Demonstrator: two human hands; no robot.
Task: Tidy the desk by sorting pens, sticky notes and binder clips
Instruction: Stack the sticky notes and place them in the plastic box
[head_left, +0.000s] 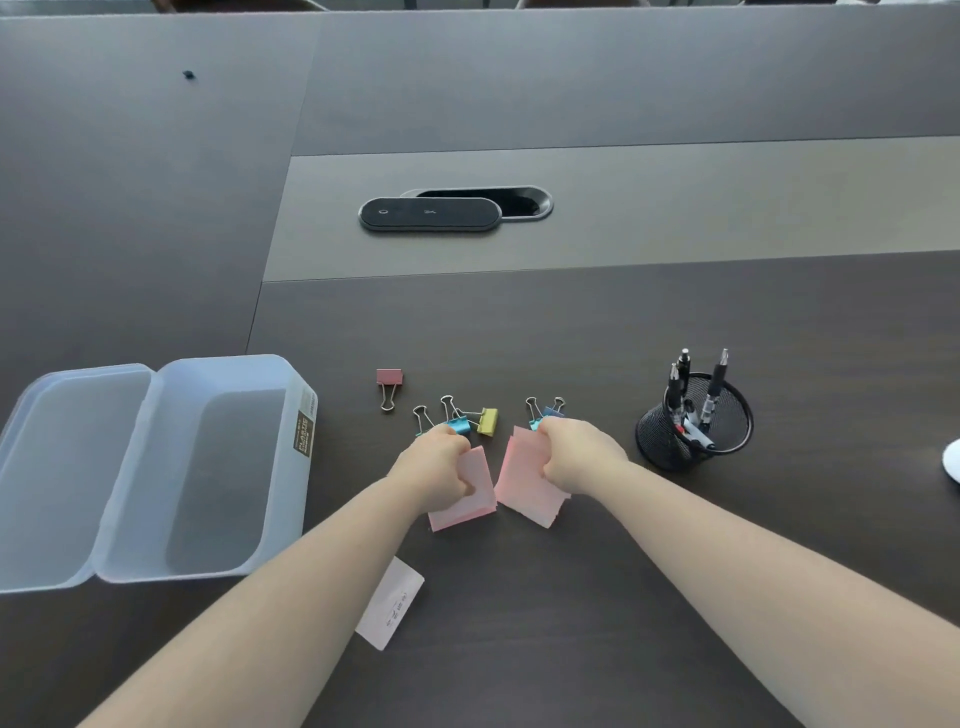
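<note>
My left hand (439, 467) grips a pink stack of sticky notes (470, 499) low over the dark desk. My right hand (579, 457) grips a second pink stack of sticky notes (524, 483) just to the right of it; the two stacks nearly touch. Behind my hands lie several binder clips: a pink one (389, 378), a teal one (460, 425), a yellow one (488, 421) and a blue one (550, 411) partly hidden by my right fingers. Several pens (714, 387) stand in a black mesh cup (670, 439) to the right.
An open translucent plastic box (208, 519) with its hinged lid (62, 467) flat sits at the left. A white paper slip (392, 603) lies near my left forearm. A black oval cable hatch (431, 213) is set in the desk farther back. Some white object (953, 460) shows at the right edge.
</note>
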